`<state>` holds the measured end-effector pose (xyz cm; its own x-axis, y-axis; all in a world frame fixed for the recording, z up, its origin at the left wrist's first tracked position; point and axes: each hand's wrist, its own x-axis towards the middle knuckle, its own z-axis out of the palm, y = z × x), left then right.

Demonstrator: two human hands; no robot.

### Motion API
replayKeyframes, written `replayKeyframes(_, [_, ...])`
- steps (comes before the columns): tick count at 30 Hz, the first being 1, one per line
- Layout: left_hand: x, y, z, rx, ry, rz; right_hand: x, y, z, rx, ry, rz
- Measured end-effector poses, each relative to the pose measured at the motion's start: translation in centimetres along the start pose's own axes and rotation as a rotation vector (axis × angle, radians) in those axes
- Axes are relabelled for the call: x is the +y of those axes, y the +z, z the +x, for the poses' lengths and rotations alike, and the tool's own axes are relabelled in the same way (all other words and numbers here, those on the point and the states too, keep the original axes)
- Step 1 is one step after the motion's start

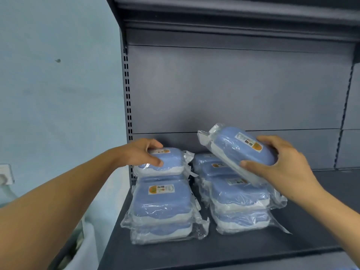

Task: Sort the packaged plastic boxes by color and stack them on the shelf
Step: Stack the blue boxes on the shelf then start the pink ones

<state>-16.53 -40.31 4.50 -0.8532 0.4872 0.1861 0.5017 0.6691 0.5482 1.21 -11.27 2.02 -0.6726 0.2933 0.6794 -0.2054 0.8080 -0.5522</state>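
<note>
The right hand grips a wrapped blue box, tilted above the right stack on the shelf. The left hand clasps the top box of the left stack. The held box should be levelled, label up, and squared before release; the wrap looks slippery. Count: seven blue boxes discernible, possibly more hidden; no other colour visible.

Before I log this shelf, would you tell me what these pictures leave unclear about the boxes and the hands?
Head view only:
- Label text on the tilted box: too small and blurred.
- Count in the right stack: rear boxes hidden by the tilted box and right hand.
- Top box of the left stack: partly covered by the left hand.
- Other box colors: none in view.
</note>
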Motion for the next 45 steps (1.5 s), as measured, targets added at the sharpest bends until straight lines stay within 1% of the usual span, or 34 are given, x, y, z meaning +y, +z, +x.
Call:
replayKeyframes(8, [-0.6,0.5,0.1,0.002,-0.016,-0.013,0.5,0.8,-0.4,-0.020,0.004,0.002])
replayKeyframes(13, [-0.4,1.0,-0.6,-0.032,-0.051,0.056,0.6,0.6,-0.8,-0.033,-0.012,0.006])
replayKeyframes(14, [-0.1,1.1,-0.9,-0.014,-0.045,0.055,0.5,0.4,-1.0,-0.039,-0.015,0.001])
replayKeyframes(16, [1.3,0.8,-2.0,0.071,-0.008,0.008,0.2,-0.2,-1.3,-0.057,-0.019,0.005])
replayKeyframes(18, [3.4,0.6,-3.5,0.172,0.057,-0.038,-0.4,-1.2,-1.7,-0.107,-0.052,0.004])
replayKeyframes(19, [4.7,0.5,-4.4,0.194,0.089,-0.073,-0.7,-1.5,-1.8,-0.147,-0.083,0.002])
replayKeyframes(22, [9.1,0.4,-7.4,0.133,0.175,-0.224,-2.3,-2.5,-2.3,-0.270,-0.224,0.015])
replayKeyframes(24, [11.6,0.6,-9.4,0.070,0.192,-0.262,-3.7,-3.0,-2.8,-0.330,-0.305,0.042])
replayKeyframes(27, [13.4,1.1,-11.7,-0.052,0.144,-0.316,-5.4,-3.3,-2.9,-0.361,-0.445,0.037])
replayKeyframes(29, [13.3,1.6,-12.8,-0.113,0.090,-0.418,-5.9,-2.9,-2.8,-0.335,-0.506,0.002])
replayKeyframes(30, [13.2,1.8,-13.3,-0.094,0.066,-0.472,-6.1,-2.7,-3.0,-0.291,-0.496,-0.001])
replayKeyframes(31, [13.0,2.1,-13.8,-0.042,0.049,-0.525,-6.3,-2.5,-3.2,-0.226,-0.435,0.023])
replayKeyframes(33, [12.7,2.9,-14.6,0.144,0.005,-0.611,-7.0,-1.9,-3.7,-0.138,-0.196,0.131])
replayKeyframes(34, [12.6,3.5,-15.1,0.250,-0.017,-0.628,-7.5,-1.6,-3.9,-0.148,-0.062,0.223])
replayKeyframes(36, [12.4,4.8,-16.0,0.429,-0.025,-0.566,-8.8,-0.6,-4.1,-0.287,0.188,0.436])
replayKeyframes(38, [12.5,6.0,-17.1,0.522,0.020,-0.400,-10.0,0.4,-4.1,-0.479,0.307,0.539])
replayKeyframes(39, [12.6,6.5,-17.6,0.533,0.046,-0.333,-10.7,0.9,-4.2,-0.545,0.319,0.548])
replayKeyframes(41, [12.5,7.1,-18.3,0.510,0.079,-0.242,-11.7,2.0,-4.4,-0.589,0.295,0.536])
replayKeyframes(43, [12.1,6.8,-19.0,0.448,0.072,-0.167,-12.2,2.8,-4.0,-0.566,0.244,0.558])
replayKeyframes(45, [11.2,5.6,-19.6,0.398,0.026,-0.138,-12.3,3.4,-3.1,-0.511,0.170,0.542])
